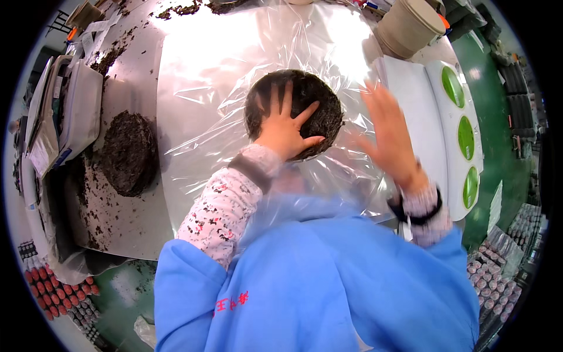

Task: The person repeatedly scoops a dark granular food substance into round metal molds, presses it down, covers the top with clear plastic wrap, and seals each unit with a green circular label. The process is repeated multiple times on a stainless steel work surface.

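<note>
A round, dark, fibrous cake of pressed leaves (323,86) lies on clear plastic film (206,127) in the middle of the table. My left hand (283,127) rests flat on the cake with its fingers spread; whether film lies between them I cannot tell. To the right of the cake, my right hand (387,132) is held over the film, blurred, fingers extended and holding nothing. Another dark round cake (129,154) sits on the metal tabletop at the left, with loose crumbs about it.
A white plastic bin (83,105) holding papers stands at the left. At the upper right is a beige cylindrical container (409,28). White sheets with round green labels (466,137) lie along the right edge. More crumbs (107,59) are scattered at the upper left.
</note>
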Motion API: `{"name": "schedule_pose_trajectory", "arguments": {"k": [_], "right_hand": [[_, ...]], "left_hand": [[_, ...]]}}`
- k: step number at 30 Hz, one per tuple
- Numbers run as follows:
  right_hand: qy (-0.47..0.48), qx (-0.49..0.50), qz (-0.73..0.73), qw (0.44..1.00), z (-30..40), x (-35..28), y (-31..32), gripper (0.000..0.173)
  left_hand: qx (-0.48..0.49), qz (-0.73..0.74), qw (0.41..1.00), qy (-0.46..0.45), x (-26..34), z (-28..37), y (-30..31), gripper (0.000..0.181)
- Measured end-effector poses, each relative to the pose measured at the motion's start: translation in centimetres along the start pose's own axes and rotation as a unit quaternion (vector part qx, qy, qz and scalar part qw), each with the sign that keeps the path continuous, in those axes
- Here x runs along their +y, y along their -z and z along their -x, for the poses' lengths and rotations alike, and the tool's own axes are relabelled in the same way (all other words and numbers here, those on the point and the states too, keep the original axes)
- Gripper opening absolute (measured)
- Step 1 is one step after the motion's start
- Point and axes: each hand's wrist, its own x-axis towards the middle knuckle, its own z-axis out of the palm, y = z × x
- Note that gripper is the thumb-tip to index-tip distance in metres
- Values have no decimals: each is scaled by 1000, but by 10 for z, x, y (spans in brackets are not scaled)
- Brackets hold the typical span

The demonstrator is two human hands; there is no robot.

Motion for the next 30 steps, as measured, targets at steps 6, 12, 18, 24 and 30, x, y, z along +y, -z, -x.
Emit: {"name": "schedule_pose_trajectory", "arguments": {"k": [6,12,18,24,30], "right_hand": [[26,-169,50,984,113,34,-19,40],[-225,32,-284,932,72,28,24,28],[136,-275,-501,809,65,-58,-36,36],[144,46,7,988,8,-63,-47,50],[107,-11,-89,990,8,-54,-77,56]], "left_hand": [[-45,-17,999,4,7,-6,8,78],[-42,-54,998,14,8,-2,12,78],[-13,-18,1000,1,6,-3,2,77],[134,-292,947,-27,-26,-11,-55,70],[173,357,918,-3,-37,-16,12,46]]}}
